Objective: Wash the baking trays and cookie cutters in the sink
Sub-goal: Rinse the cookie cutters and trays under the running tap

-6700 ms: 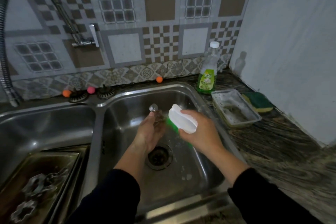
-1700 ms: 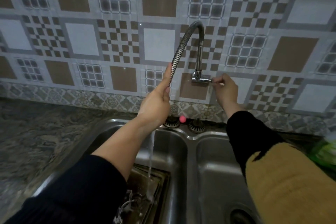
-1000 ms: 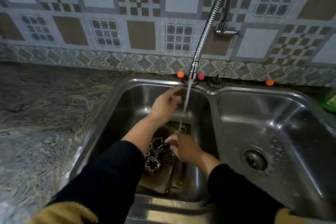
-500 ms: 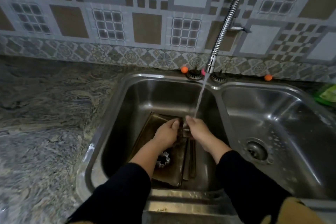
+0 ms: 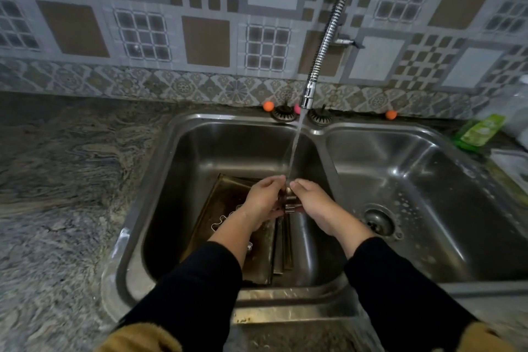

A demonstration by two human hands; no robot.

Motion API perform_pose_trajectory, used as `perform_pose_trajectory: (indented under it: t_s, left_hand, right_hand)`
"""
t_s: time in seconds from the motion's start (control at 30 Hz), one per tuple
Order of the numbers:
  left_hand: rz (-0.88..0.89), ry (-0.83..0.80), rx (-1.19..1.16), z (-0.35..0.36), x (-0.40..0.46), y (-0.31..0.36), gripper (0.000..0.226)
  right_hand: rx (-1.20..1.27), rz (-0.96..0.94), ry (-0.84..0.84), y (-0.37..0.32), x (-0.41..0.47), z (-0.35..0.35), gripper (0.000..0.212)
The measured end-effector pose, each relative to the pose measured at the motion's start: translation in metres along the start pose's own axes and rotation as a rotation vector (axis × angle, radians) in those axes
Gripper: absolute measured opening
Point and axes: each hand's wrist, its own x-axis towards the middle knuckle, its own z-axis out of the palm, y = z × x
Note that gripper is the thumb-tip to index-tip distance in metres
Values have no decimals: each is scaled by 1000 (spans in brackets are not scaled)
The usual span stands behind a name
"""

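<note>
Head view: double steel sink [image 5: 323, 134] set in a dark marbled stone counter [image 5: 71, 180], patterned tile wall [image 5: 205, 37] behind, flexible metal faucet [image 5: 325, 37] running a thin stream into the left basin. Baking trays [image 5: 225, 203], dark and brownish, lie stacked on the left basin floor with a pale scalloped cookie cutter [image 5: 221, 221] on them, partly hidden by the forearm. Left hand [image 5: 264, 198] and right hand [image 5: 310, 198] meet under the stream, fingers curled around a small metal cutter [image 5: 290, 203] pinched between them, above the trays.
</note>
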Motion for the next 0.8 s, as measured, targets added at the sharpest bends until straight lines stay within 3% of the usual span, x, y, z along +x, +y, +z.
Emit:
perform_pose_trajectory:
  t_s: [0.1, 0.4, 0.63, 0.7, 0.8]
  left_hand:
    - [15, -32, -9, 1, 0, -3, 21]
    - [109, -169, 7, -6, 8, -7, 46]
    - [447, 107, 515, -5, 7, -14, 67]
    - [484, 115, 538, -5, 8, -16, 70]
    - [400, 141, 469, -9, 2, -15, 75]
  right_hand:
    - [78, 5, 19, -1, 1, 1, 26]
    - [141, 56, 37, -8, 6, 0, 24]
    - [339, 240, 48, -23, 8, -8, 27]
    - [294, 243, 1, -23, 9, -11, 29]
    - [312, 205, -57, -19, 11, -12, 26]
